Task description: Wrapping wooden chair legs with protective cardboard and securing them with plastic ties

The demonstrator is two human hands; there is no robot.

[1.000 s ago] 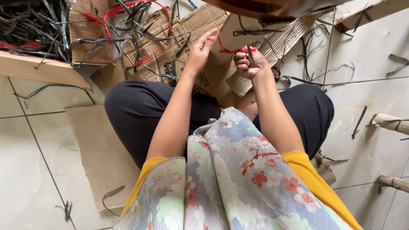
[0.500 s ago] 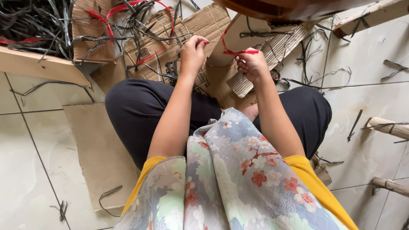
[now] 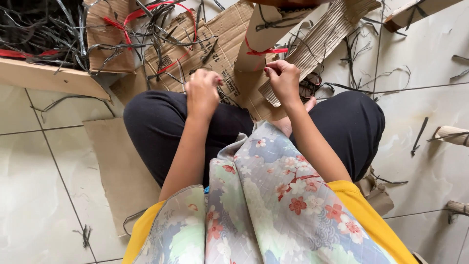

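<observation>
Above the lap, left hand (image 3: pixel 202 93) lower now.

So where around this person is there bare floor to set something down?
Bare pale floor tile lies at the person's left, bordered by the flat brown cardboard sheet and the wooden plank. More lies at the right, near the wooden sticks. Ahead, by both hands, flattened cardboard boxes and tangled black plastic straps crowd it.
</observation>
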